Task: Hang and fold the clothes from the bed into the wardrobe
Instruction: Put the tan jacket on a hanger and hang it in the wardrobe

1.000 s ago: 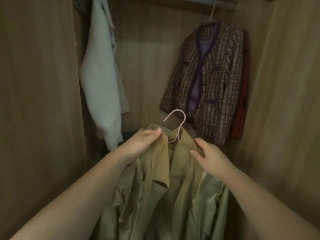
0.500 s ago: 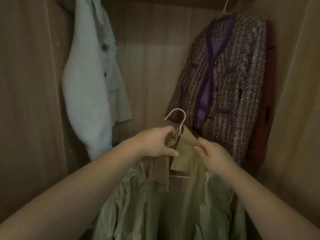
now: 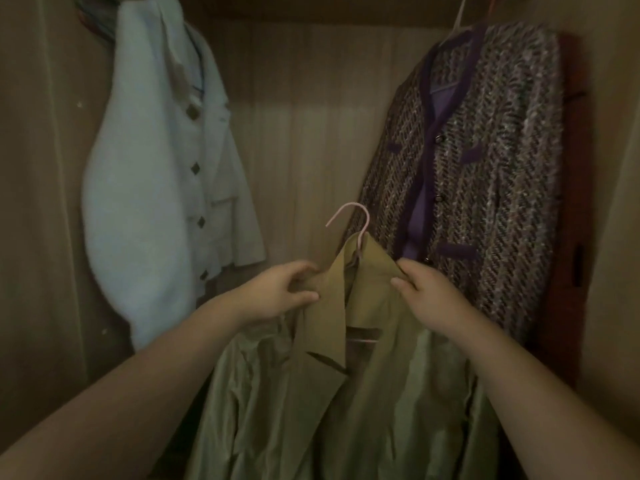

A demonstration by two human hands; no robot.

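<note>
Wardrobe [image 3: 311,133] interior, wood-panelled. Left hand [image 3: 277,294] and right hand [image 3: 427,294], arms extended, each pinch a collar side of one olive coat [image 3: 346,393] on one pink hanger [image 3: 349,216], mid-wardrobe. Two garments hang behind: white jacket [image 3: 156,185] left, tweed jacket [image 3: 485,168] right.

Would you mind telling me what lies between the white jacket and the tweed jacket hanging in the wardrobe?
In the head view, only the wardrobe's bare back panel lies between the white jacket and the tweed jacket; lower down, the pink hanger hook rises into that gap.
</note>
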